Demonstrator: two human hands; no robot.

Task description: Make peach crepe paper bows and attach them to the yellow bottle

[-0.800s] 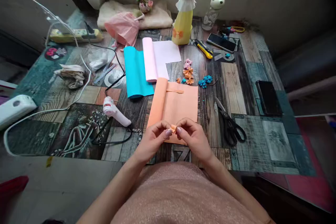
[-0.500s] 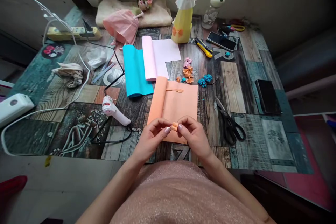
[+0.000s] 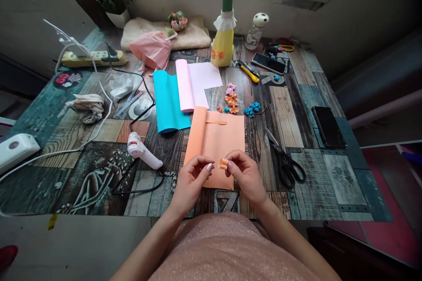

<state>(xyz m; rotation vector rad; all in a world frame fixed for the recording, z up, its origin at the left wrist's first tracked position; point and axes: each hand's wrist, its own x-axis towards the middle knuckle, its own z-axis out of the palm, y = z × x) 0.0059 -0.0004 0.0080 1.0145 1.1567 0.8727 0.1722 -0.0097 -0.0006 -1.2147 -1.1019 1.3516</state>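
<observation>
My right hand [image 3: 246,176] pinches a small folded orange piece [image 3: 223,163] between thumb and forefinger, held just above the near edge of the orange sheet [image 3: 217,140]; my left hand [image 3: 191,180] sits just beside it, thumb and forefinger curled toward each other, tips apart, not touching the piece. The orange sheet lies flat on the table [image 3: 296,109], left edge rolled, a thin orange strip [image 3: 216,122] on its far part. Glue gun [image 3: 142,151] to the left, cord trailing; scissors [image 3: 284,160] to the right, blades shut. Beyond the sheet: blue roll [image 3: 168,101], pink roll [image 3: 193,82], small folded flowers [image 3: 231,99]; phone [image 3: 327,126] far right.
</observation>
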